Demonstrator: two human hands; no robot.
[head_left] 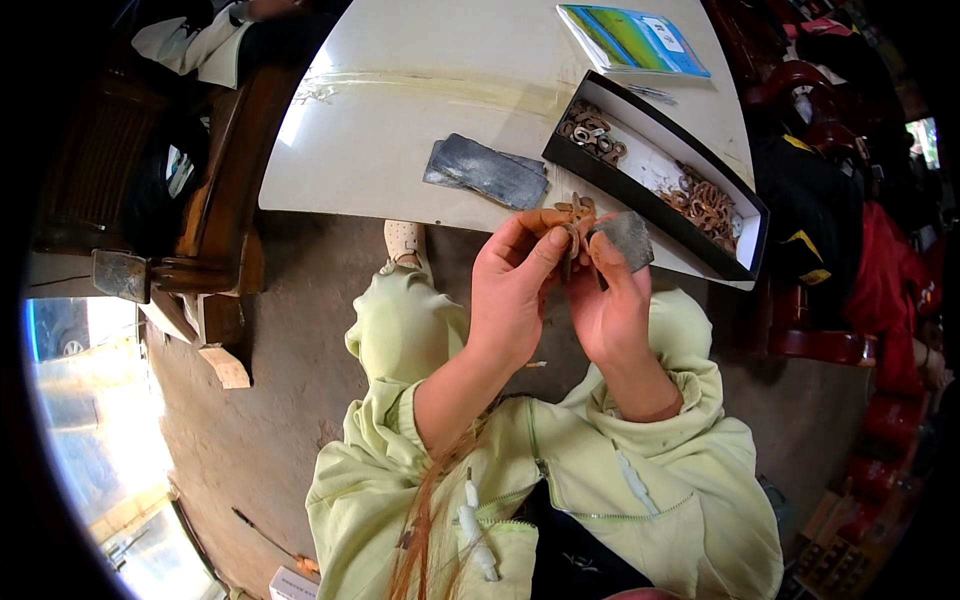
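Observation:
Just past the table's near edge, my hands meet above my lap. My left hand (512, 290) is closed, pinching a rusty metal ring-like part (572, 238) between thumb and fingers. A dark grey, sandpaper-like piece (628, 240) sits in my right hand (612, 305), which is closed on it, its thumb pressed over the near side. Another brown rusty bit (577, 205) shows above the fingertips; whether it joins the held part I cannot tell. To the right, a long black box (648, 218) with a white inside holds rusty rings (703, 205) at one end and more rings (592, 132) at the other.
Flat dark grey sheets (490, 170) lie stacked on the white table (400, 110). A blue-green booklet (640, 42) rests at the far right. Wooden furniture (215, 190) stands left, with another person's sleeve (190, 45) behind. A screwdriver-like tool (275, 543) lies on the floor.

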